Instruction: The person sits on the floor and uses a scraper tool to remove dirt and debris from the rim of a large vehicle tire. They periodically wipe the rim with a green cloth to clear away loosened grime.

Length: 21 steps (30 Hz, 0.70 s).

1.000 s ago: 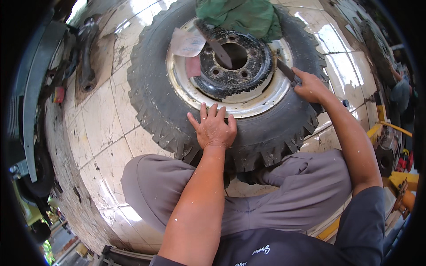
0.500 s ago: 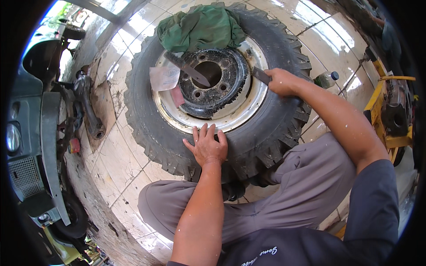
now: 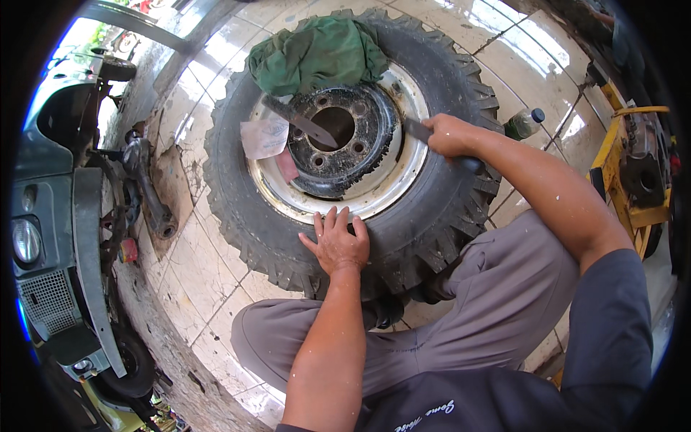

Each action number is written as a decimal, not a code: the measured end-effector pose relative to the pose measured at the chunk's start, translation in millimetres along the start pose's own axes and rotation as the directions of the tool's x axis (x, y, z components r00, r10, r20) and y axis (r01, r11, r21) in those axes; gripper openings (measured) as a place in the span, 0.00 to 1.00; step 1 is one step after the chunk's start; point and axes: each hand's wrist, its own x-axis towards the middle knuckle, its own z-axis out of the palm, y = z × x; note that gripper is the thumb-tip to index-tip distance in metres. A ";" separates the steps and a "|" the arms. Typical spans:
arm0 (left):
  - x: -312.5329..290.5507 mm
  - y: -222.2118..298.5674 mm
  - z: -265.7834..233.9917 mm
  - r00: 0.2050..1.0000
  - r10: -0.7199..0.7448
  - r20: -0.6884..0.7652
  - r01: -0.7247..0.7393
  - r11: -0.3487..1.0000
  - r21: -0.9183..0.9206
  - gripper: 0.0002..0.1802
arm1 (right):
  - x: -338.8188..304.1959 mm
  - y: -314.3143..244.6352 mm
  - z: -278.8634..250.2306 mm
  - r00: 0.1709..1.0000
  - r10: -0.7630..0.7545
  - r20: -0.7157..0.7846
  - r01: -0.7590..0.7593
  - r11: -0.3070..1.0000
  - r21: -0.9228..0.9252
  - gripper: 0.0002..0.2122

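Note:
A large knobby tyre [image 3: 237, 187] lies flat in front of me, around a white rim [image 3: 392, 191] with a black, chipped centre disc [image 3: 338, 176]. My right hand [image 3: 455, 135] grips a flat-bladed scraper [image 3: 417, 130]; its blade reaches over the rim's right side and its dark handle sticks out behind the fist. With fingers spread, my left hand [image 3: 338, 241] rests on the near sidewall, fingertips at the rim edge. A dark pointed blade [image 3: 313, 129] lies across the disc. Beside it are a pale paper sheet [image 3: 264, 138] and a small pink piece [image 3: 286, 165].
A crumpled green cloth [image 3: 317, 56] covers the tyre's far side. A bottle with a dark cap [image 3: 524, 124] stands on the tiles at right, near a yellow metal frame [image 3: 612, 165]. To the left are a metal arm part [image 3: 151, 191] and a vehicle front [image 3: 50, 252].
My right hand and the scraper have shifted slightly left, and more of its dark handle shows. The left hand stays at the near rim edge. The view has tilted a little.

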 end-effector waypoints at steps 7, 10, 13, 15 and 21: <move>-1.5 -1.6 0.9 1.000 -0.004 0.005 0.004 1.000 -0.005 0.24 | -11.7 -14.7 -14.8 0.999 0.009 0.042 -0.013 0.995 0.100 0.20; -0.3 -2.8 1.3 1.000 -0.002 -0.015 0.002 1.000 -0.004 0.24 | -18.7 -17.9 -12.9 0.999 0.001 0.040 -0.005 0.993 0.118 0.19; -2.6 -5.1 1.2 1.000 -0.010 -0.009 0.009 1.000 -0.001 0.23 | -24.9 -27.8 -11.1 0.996 0.062 -0.066 -0.046 0.975 0.218 0.17; -0.5 0.7 0.2 1.000 0.003 -0.004 -0.003 1.000 -0.009 0.23 | -8.1 -8.8 -9.5 0.983 0.160 0.094 -0.179 0.951 0.254 0.17; -1.8 -0.6 -0.4 1.000 0.000 -0.008 0.000 1.000 -0.022 0.23 | -8.1 -7.6 -9.8 0.992 0.107 0.073 -0.127 0.913 0.387 0.11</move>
